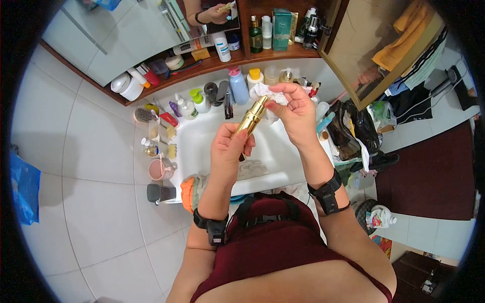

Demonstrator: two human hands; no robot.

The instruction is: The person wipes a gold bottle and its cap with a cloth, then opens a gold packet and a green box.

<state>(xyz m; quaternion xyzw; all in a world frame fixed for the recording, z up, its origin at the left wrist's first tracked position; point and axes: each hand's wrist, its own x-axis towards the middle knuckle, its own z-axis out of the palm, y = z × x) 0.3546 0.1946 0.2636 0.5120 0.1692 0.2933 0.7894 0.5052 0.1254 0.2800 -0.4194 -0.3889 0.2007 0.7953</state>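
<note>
Over the white sink, my left hand is wrapped around a shiny gold bottle with a narrower top, tilted up to the right. My right hand pinches a crumpled white tissue between thumb and fingers. The tissue is right at the bottle's upper end, and my right thumb is beside it. Whether the tissue presses on the tip cannot be made out. A grey cloth lies at the sink's near side, below the hands.
Several bottles, including a blue one and a green-capped one, line the sink's back ledge. Above is a wooden shelf with toiletries and an open mirrored door. A pink cup stands left; a black bag lies right.
</note>
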